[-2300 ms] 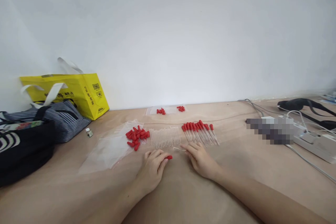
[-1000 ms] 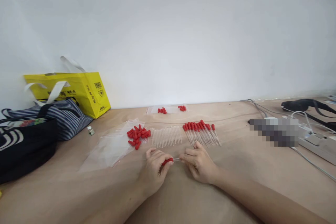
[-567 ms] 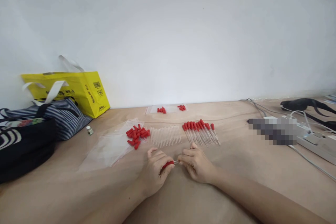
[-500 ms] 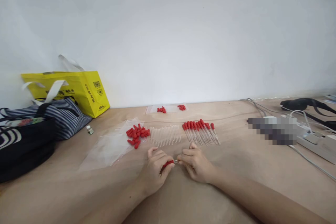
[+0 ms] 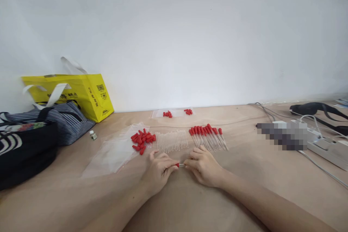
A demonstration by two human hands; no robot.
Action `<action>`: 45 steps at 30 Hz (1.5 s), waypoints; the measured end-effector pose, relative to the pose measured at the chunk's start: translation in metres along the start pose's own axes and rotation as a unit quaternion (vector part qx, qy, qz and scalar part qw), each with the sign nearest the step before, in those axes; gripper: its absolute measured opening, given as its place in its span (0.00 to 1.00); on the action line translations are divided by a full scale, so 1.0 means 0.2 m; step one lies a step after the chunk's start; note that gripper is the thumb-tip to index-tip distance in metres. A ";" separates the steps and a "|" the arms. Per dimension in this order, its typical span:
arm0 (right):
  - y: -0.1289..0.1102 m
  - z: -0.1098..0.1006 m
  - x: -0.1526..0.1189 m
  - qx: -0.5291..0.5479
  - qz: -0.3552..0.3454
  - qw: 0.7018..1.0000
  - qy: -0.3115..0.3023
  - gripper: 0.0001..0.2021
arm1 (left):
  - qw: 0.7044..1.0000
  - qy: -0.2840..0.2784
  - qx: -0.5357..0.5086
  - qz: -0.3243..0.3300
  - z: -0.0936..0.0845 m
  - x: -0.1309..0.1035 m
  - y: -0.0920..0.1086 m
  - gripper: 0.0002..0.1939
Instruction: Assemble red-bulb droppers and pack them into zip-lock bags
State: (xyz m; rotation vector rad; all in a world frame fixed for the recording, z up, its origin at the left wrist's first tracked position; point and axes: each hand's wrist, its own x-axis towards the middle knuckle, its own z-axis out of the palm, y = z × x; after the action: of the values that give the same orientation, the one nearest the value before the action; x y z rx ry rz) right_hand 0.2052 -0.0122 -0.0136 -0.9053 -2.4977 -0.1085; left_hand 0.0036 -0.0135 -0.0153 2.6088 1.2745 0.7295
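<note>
My left hand [image 5: 158,168] pinches a small red rubber bulb [image 5: 177,165] at the fingertips. My right hand [image 5: 204,166] holds a thin clear dropper tube [image 5: 181,165] whose end meets the bulb between the two hands. Both hands rest low on the tan table. Just beyond them lie a pile of loose red bulbs [image 5: 143,140], a row of clear tubes [image 5: 172,140] and a row of droppers with red bulbs fitted [image 5: 208,137].
A clear plastic bag [image 5: 114,154] lies left of the bulbs. A second bag with red bulbs [image 5: 176,113] sits by the wall. A yellow bag [image 5: 81,94], striped bag [image 5: 63,121], small vial [image 5: 92,136] stand left; a power strip [image 5: 324,145] with cables lies right.
The hands came together, joining the red bulb and the clear tube. The left fingers now cover most of the bulb, and both hands shifted slightly away from me.
</note>
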 end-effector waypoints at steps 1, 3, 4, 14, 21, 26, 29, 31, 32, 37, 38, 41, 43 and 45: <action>0.00 0.01 0.00 0.005 0.008 1.000 0.001 0.09 | 1.000 0.008 0.010 0.001 0.00 0.00 -0.01 0.10; 0.02 0.02 0.02 0.019 0.040 0.999 0.009 0.09 | 0.998 0.052 0.044 -0.012 -0.03 0.00 -0.04 0.14; 0.04 0.03 0.04 0.024 0.071 0.997 0.020 0.10 | 0.994 0.083 0.066 -0.028 -0.04 0.00 -0.05 0.20; 0.18 0.09 0.27 -0.101 0.394 0.913 -0.019 0.09 | 0.921 0.146 0.262 -0.247 -0.18 -0.02 -0.24 0.16; 0.18 0.14 0.32 -0.100 0.404 0.909 -0.033 0.10 | 0.923 0.108 0.274 -0.249 -0.18 -0.02 -0.28 0.09; 0.18 0.14 0.34 -0.100 0.409 0.906 -0.035 0.11 | 0.917 0.114 0.286 -0.256 -0.18 -0.01 -0.29 0.11; 0.17 0.14 0.37 -0.097 0.419 0.902 -0.038 0.13 | 0.905 0.137 0.305 -0.262 -0.18 0.00 -0.29 0.13; 0.17 0.14 0.38 -0.096 0.428 0.897 -0.043 0.14 | 0.900 0.154 0.316 -0.258 -0.18 0.01 -0.29 0.14; 0.17 0.14 0.39 -0.095 0.434 0.895 -0.047 0.14 | 0.898 0.159 0.321 -0.254 -0.18 0.02 -0.29 0.14; 0.19 0.15 0.43 -0.084 0.455 0.884 -0.069 0.12 | 0.905 0.148 0.328 -0.227 -0.15 0.05 -0.32 0.16; 0.20 0.16 0.43 -0.082 0.457 0.883 -0.072 0.12 | 0.907 0.149 0.324 -0.225 -0.15 0.05 -0.33 0.15; 0.20 0.16 0.44 -0.077 0.460 0.881 -0.078 0.12 | 0.910 0.178 0.305 -0.217 -0.13 0.06 -0.35 0.11; 0.19 0.16 0.44 -0.076 0.459 0.882 -0.077 0.12 | 0.911 0.196 0.294 -0.212 -0.13 0.06 -0.35 0.09; 0.19 0.16 0.44 -0.077 0.456 0.884 -0.072 0.11 | 0.913 0.203 0.289 -0.205 -0.13 0.05 -0.36 0.07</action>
State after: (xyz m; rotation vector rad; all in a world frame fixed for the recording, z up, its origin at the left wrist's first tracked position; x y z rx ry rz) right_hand 0.1568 0.0759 -0.0053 -2.1084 -1.9360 0.0799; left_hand -0.0530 0.0376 -0.0128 2.4912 2.3925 0.9570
